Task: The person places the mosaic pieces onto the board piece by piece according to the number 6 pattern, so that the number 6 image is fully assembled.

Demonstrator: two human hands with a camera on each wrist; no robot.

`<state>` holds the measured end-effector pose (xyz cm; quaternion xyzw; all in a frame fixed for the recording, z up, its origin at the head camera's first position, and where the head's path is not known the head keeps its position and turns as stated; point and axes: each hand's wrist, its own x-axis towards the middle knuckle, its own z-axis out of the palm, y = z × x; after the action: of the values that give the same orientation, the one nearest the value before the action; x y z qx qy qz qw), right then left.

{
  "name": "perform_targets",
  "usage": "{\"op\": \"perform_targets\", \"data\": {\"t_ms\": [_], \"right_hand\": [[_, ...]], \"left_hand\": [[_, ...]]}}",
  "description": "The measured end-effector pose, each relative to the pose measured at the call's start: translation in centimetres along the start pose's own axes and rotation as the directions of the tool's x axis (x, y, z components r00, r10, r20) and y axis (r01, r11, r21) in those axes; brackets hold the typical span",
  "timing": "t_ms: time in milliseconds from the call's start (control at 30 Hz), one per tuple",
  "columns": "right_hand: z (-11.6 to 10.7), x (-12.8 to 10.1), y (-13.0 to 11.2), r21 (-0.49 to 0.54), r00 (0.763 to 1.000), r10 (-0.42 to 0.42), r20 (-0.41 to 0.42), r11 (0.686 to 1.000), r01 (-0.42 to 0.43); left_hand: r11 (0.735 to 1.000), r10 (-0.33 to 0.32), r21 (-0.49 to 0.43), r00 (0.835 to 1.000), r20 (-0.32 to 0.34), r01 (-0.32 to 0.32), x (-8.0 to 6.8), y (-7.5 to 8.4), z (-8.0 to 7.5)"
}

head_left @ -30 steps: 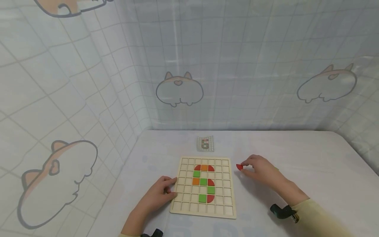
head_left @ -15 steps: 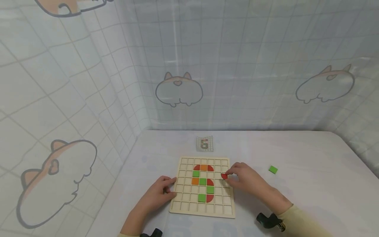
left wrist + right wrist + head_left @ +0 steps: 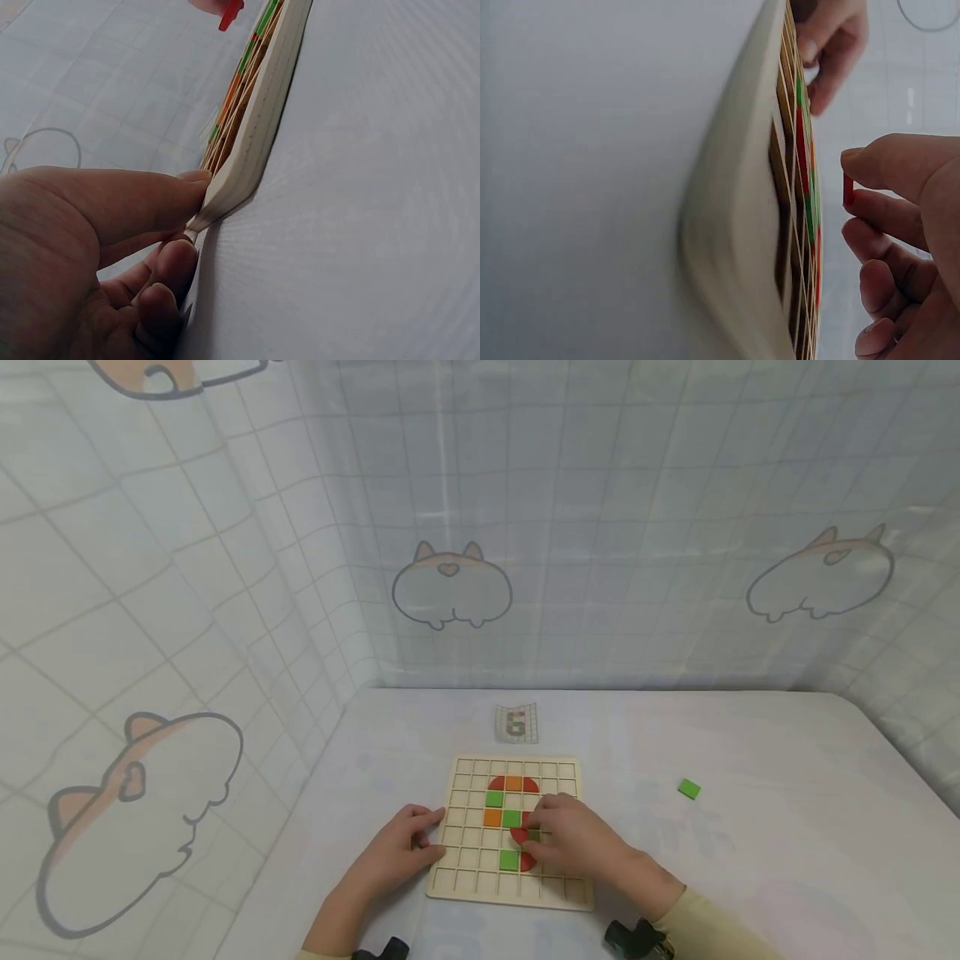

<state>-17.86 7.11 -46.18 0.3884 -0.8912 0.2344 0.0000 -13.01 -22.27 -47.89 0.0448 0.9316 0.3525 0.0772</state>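
Our right hand (image 3: 577,843) pinches the red piece (image 3: 518,836) by its thin edges at centre frame — light, stiff, easily dropped; our left hand (image 3: 405,847) grips the board (image 3: 465,885) edge.

Head high; wrists low — board (image 3: 457,883) shared.

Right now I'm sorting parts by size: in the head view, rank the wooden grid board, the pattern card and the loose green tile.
1. wooden grid board, clearly largest.
2. pattern card, though it lies farther back.
3. loose green tile, smallest.
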Motion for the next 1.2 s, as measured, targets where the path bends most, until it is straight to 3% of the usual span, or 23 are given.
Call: {"op": "perform_targets", "data": {"t_ms": [200,533,1200], "right_hand": [[0.9,0.6,-1.5,-0.002,0.999,-0.038,0.022,0.999,0.038],[2.0,1.1,-3.3,-0.008,0.997,-0.027,0.076,1.0,0.028],[2.3,1.0,-3.3,-0.001,0.997,-0.01,0.072,1.0,0.011]], "left_hand": [[1.0,0.016,-0.008,1.0,0.009,-0.016,0.0,-0.1,0.0],[1.0,0.018,-0.01,1.0,0.009,-0.018,0.1,-0.3,0.0],[1.0,0.025,-0.007,1.0,0.008,-0.025,0.3,-0.5,0.2]]}}
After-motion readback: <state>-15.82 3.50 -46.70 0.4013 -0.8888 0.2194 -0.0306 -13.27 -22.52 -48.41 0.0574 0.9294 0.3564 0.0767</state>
